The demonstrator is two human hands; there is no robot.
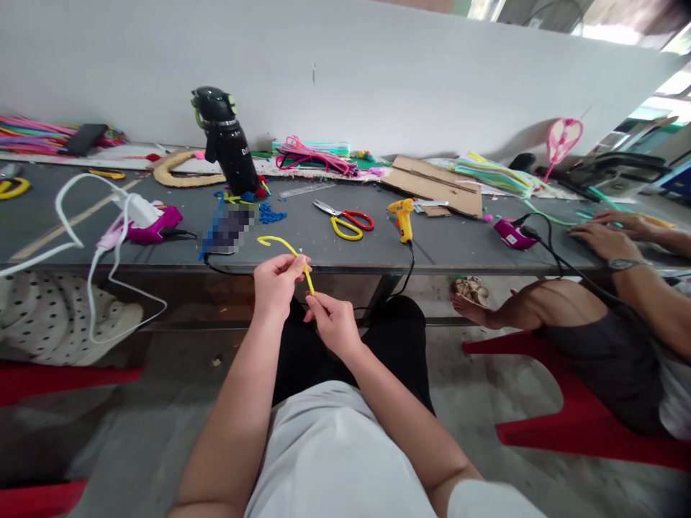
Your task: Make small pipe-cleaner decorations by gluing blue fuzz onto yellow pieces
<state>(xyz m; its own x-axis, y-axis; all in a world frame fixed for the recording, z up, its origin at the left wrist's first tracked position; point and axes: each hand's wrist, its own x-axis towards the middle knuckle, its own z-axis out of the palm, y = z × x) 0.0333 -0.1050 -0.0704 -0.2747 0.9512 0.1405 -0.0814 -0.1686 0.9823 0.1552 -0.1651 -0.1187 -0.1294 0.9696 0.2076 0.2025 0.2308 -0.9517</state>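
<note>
A yellow pipe cleaner is held over my lap, just in front of the table edge, its far end bent into a hook. My left hand pinches it near the middle between thumb and fingers. Lower down, my right hand grips the near end with its fingertips. Beyond my hands lie scissors with one red and one yellow handle. To their right a yellow hot glue gun rests on the grey table. A phone, blurred out, lies left of the scissors.
A black bottle stands at the back left. Pink pipe cleaners and cardboard line the wall. Purple power adapters with trailing cables sit left and right. At the right, another person's hands work at the table, beside a red stool.
</note>
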